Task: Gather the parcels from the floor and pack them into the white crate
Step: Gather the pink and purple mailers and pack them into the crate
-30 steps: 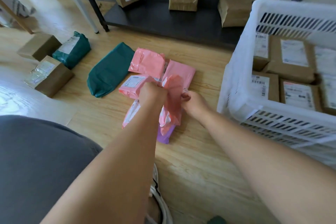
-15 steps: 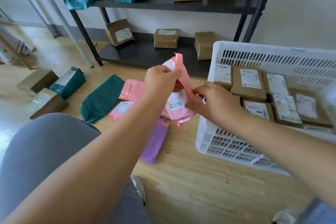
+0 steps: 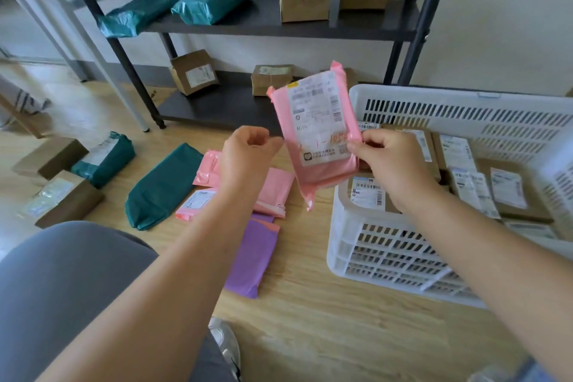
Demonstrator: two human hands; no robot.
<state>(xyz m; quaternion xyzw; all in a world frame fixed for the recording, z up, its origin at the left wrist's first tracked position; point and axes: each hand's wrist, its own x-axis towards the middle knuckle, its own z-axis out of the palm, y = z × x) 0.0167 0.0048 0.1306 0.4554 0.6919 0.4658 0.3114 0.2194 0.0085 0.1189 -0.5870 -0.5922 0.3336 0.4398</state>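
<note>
My right hand (image 3: 387, 164) pinches the right edge of a pink parcel (image 3: 319, 130) with a white label, held upright in the air beside the left rim of the white crate (image 3: 341, 226). Several labelled cardboard boxes (image 3: 508, 186) lie inside the crate. My left hand (image 3: 248, 155) hovers just left of the pink parcel with loosely curled fingers, holding nothing. On the wooden floor below lie more pink parcels (image 3: 273, 189), a purple parcel (image 3: 251, 257) and a dark green parcel (image 3: 161, 186).
At the left, two cardboard boxes (image 3: 68, 198) and a green parcel (image 3: 105, 158) lie on the floor. A black metal shelf (image 3: 273, 22) behind holds green bags and cardboard boxes on two levels. My grey-trousered knee (image 3: 62, 288) and shoe (image 3: 226, 344) are at the bottom left.
The pink parcel was lifted from the floor pile with both hands and turned label-side up near the crate. My left hand has let go of it; the right hand keeps hold.
</note>
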